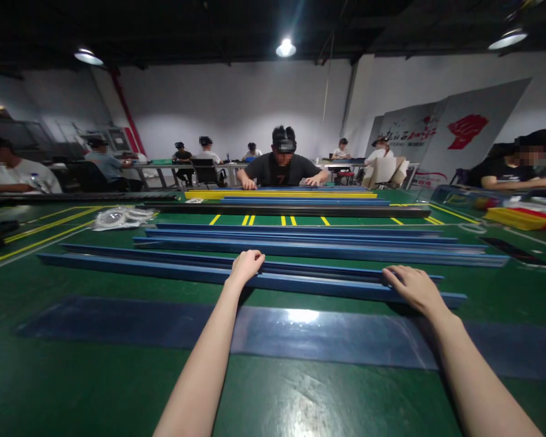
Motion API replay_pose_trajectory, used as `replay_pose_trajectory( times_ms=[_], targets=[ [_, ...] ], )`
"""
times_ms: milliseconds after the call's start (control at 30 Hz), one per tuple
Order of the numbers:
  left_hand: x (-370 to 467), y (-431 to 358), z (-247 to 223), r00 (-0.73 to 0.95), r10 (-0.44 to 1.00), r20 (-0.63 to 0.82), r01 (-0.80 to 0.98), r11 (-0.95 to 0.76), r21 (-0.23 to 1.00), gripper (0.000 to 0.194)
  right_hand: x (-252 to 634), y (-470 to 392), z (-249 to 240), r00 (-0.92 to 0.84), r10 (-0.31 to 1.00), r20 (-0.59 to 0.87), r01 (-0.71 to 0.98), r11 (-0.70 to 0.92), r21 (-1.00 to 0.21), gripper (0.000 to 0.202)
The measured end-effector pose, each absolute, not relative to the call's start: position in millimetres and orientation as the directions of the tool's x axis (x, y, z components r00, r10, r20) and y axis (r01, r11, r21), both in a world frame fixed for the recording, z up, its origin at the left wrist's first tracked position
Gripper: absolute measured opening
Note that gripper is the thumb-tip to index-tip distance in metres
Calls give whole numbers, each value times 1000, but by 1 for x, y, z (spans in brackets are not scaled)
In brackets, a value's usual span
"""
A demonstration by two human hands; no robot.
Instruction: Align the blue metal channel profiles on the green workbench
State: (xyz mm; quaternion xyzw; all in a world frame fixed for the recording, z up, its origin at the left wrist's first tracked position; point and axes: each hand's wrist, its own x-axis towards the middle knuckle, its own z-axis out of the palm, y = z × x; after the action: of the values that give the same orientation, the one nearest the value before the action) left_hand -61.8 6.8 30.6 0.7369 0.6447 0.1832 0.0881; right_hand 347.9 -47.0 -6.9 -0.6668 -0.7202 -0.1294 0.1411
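A long blue channel strip (141, 267) lies across the green table in front of me, its open groove facing up. My left hand (247, 266) is closed over the strip near its middle, with the fingertips hidden behind the rim. Further right, my right hand (412, 285) curls over the same strip close to its right end. Both forearms pass above a flat clear plastic strip (273, 340) on the near side of the table. Just beyond my hands lie more blue channel strips (323, 246).
A black bar (291, 210) and a yellow strip (277, 195) lie further back. A clear plastic bundle (122, 217) rests at left, a phone (519, 252) at right. Across the table a person (283, 161) leans over the strips. Several people sit around the room.
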Motion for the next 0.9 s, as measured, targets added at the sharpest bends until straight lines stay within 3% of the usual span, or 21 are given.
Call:
replay_pose_trajectory(
  times_ms=[267, 533, 900],
  targets=[
    [-48, 3, 42, 239, 965, 110, 893, -263, 366, 28, 335, -47, -6, 129, 900, 417, 991, -134, -17, 49],
    [-15, -9, 44, 408, 902, 142, 844, -432, 317, 29, 306, -51, -4, 67, 864, 499, 997, -73, -7, 52],
    [5, -19, 31, 634, 770, 73, 734, -629, 254, 74, 251, -59, -2, -34, 867, 497, 999, 45, -10, 48]
  ],
)
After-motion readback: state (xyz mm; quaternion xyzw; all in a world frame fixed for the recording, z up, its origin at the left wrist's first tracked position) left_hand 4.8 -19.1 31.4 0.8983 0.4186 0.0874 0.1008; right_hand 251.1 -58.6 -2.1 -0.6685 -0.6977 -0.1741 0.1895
